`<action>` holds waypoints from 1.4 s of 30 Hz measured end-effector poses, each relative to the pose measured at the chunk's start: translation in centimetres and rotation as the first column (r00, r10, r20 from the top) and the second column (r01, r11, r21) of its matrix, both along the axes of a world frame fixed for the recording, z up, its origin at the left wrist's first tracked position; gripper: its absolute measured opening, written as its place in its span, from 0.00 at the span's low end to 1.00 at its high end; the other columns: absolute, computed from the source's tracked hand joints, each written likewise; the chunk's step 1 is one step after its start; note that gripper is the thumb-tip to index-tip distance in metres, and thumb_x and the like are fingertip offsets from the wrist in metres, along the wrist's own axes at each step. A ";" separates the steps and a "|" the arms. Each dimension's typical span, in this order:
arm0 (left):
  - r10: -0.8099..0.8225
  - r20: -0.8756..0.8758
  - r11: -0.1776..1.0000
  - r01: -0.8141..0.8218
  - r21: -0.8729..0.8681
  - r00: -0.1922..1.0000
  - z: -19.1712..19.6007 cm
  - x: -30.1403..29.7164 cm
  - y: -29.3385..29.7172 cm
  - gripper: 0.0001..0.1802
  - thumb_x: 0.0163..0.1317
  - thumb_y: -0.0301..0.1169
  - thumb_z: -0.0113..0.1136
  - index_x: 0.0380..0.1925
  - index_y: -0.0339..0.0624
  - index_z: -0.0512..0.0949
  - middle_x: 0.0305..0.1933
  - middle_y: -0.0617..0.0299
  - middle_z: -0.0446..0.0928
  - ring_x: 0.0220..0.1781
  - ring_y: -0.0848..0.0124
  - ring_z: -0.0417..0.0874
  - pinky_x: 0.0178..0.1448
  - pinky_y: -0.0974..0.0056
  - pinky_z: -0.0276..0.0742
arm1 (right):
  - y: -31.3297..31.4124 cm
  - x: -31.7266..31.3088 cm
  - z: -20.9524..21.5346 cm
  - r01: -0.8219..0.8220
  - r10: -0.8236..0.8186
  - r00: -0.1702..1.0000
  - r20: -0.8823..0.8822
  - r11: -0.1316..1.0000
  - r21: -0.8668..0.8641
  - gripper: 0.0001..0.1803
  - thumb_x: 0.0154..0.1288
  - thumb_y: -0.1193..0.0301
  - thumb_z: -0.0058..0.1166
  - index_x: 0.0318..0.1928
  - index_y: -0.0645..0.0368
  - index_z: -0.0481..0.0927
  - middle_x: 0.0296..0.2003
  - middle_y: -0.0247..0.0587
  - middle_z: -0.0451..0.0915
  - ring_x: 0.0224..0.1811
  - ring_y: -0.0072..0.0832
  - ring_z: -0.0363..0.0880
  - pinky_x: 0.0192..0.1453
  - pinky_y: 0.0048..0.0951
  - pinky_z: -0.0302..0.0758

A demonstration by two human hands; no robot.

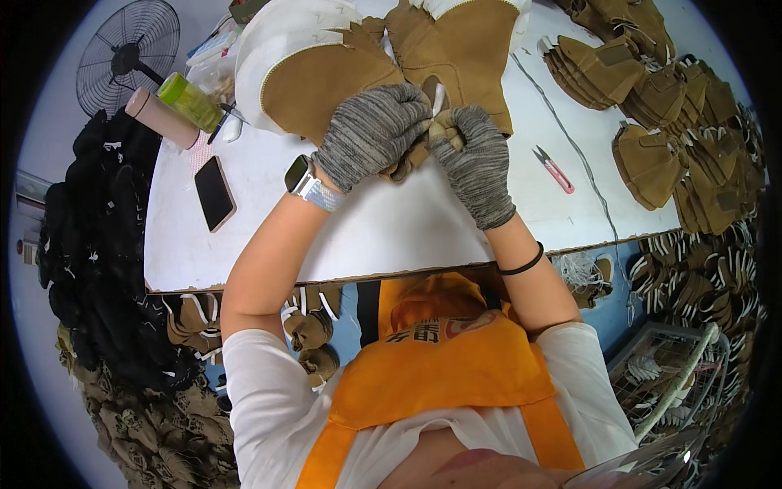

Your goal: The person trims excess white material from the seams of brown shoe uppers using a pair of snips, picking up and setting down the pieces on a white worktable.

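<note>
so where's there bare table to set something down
Widest: white table between left forearm and right forearm. Smaller: between the phone and left forearm. Crowded: far middle, where left hand and right hand hold brown fabric; far left around the bottles; right edge under stacked brown pieces.

From my end of the feed, the only print I can pick out stands on the orange apron point(440, 371): a short slanting line of bold, dark lettering point(419, 332) across the upper bib, with smaller dark characters point(435, 321) bunched at its right end. Just right of those I see a rounded reddish emblem point(472, 322), its finer detail too small for me to tell.
</note>
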State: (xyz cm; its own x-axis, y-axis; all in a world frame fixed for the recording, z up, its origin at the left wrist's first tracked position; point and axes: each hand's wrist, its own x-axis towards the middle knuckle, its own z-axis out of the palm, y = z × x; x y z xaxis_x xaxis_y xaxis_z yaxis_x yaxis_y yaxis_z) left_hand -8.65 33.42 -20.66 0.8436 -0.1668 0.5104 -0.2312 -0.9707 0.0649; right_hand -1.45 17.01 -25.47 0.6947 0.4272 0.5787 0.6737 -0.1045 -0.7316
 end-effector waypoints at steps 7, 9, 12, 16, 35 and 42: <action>0.016 -0.045 0.996 -0.020 -0.090 0.999 0.1 0.5 -0.4 0.13 0.59 0.36 0.62 0.41 0.43 0.84 0.43 0.57 0.82 0.44 0.59 0.83 0.47 0.60 0.80 | -1.1 1.3 0.0 0.011 0.054 0.920 0.389 0.986 -0.164 0.11 0.56 0.70 0.63 0.40 0.57 0.82 0.34 0.41 0.79 0.34 0.37 0.80 0.38 0.33 0.77; 0.022 -0.121 0.992 -0.036 -0.118 0.992 0.5 0.6 -0.5 0.13 0.59 0.36 0.63 0.41 0.42 0.83 0.42 0.56 0.82 0.44 0.58 0.83 0.48 0.59 0.79 | -1.6 1.3 -0.4 0.023 0.057 0.916 0.397 0.981 -0.194 0.11 0.57 0.68 0.63 0.40 0.56 0.82 0.34 0.41 0.79 0.34 0.37 0.80 0.38 0.33 0.77; -0.014 -0.181 0.978 -0.024 -0.205 0.983 0.6 0.8 -0.3 0.13 0.58 0.34 0.65 0.41 0.41 0.83 0.42 0.55 0.82 0.44 0.58 0.83 0.49 0.60 0.79 | -2.3 1.1 -0.3 0.018 0.042 0.956 0.290 0.979 -0.202 0.09 0.59 0.66 0.62 0.39 0.55 0.82 0.35 0.40 0.79 0.34 0.36 0.81 0.38 0.33 0.77; -0.081 -0.158 0.925 0.015 -0.379 0.984 -0.5 0.9 0.5 0.14 0.57 0.32 0.66 0.42 0.39 0.82 0.42 0.53 0.82 0.44 0.59 0.83 0.50 0.60 0.79 | -1.7 0.0 1.3 0.031 -0.006 0.996 0.094 0.963 -0.267 0.09 0.61 0.64 0.62 0.39 0.54 0.82 0.35 0.38 0.80 0.34 0.35 0.81 0.38 0.34 0.77; -0.109 -0.246 0.880 -0.022 -0.474 0.963 -0.3 1.2 0.8 0.13 0.59 0.31 0.65 0.42 0.38 0.81 0.39 0.55 0.82 0.40 0.64 0.82 0.49 0.63 0.78 | -1.6 -0.1 0.6 0.195 -0.067 0.948 0.312 0.897 -0.397 0.14 0.58 0.66 0.62 0.43 0.57 0.80 0.37 0.42 0.80 0.35 0.38 0.81 0.39 0.35 0.79; -0.078 -0.230 0.905 -0.027 -0.424 0.970 -0.3 1.4 0.9 0.12 0.60 0.32 0.64 0.42 0.39 0.81 0.39 0.56 0.81 0.40 0.64 0.81 0.49 0.63 0.78 | -1.5 0.2 -0.7 -0.026 0.033 0.995 0.090 0.997 -0.075 0.12 0.60 0.67 0.62 0.41 0.60 0.83 0.35 0.44 0.81 0.33 0.34 0.80 0.39 0.31 0.79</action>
